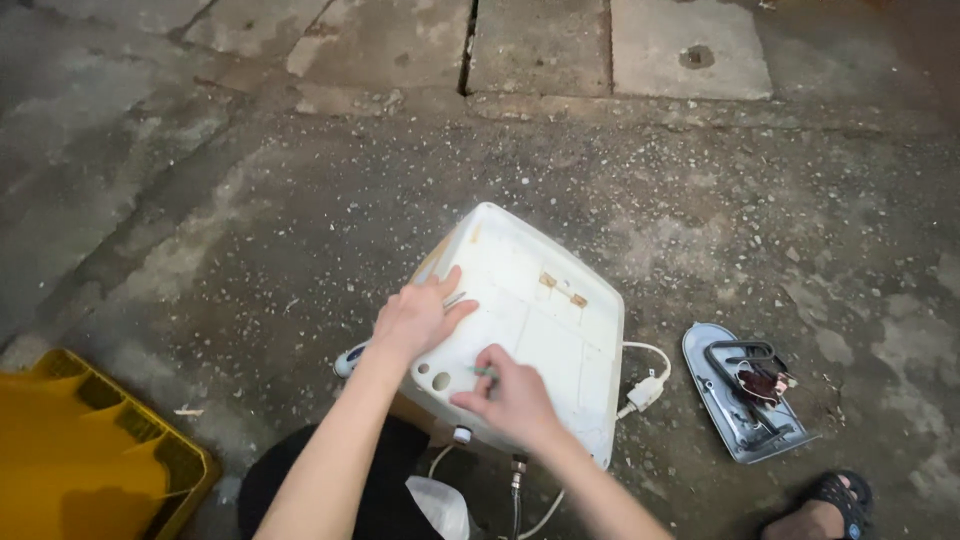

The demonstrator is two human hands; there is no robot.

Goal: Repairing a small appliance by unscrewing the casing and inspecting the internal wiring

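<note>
A white plastic appliance casing (545,310) lies tilted on the concrete ground, its flat back facing up. My left hand (420,315) rests flat on its near left side, fingers spread, with a thin metal piece under the fingers. My right hand (510,395) is closed around a small screwdriver-like tool with a greenish handle, its tip against the casing near two round holes (440,380). A white cable with a plug (645,390) hangs from the casing's right side.
A grey metal plate with a dark heating coil (745,390) lies on the ground to the right. A yellow plastic crate (90,460) stands at the lower left. A sandalled foot (835,505) shows at the lower right. Concrete slabs lie beyond.
</note>
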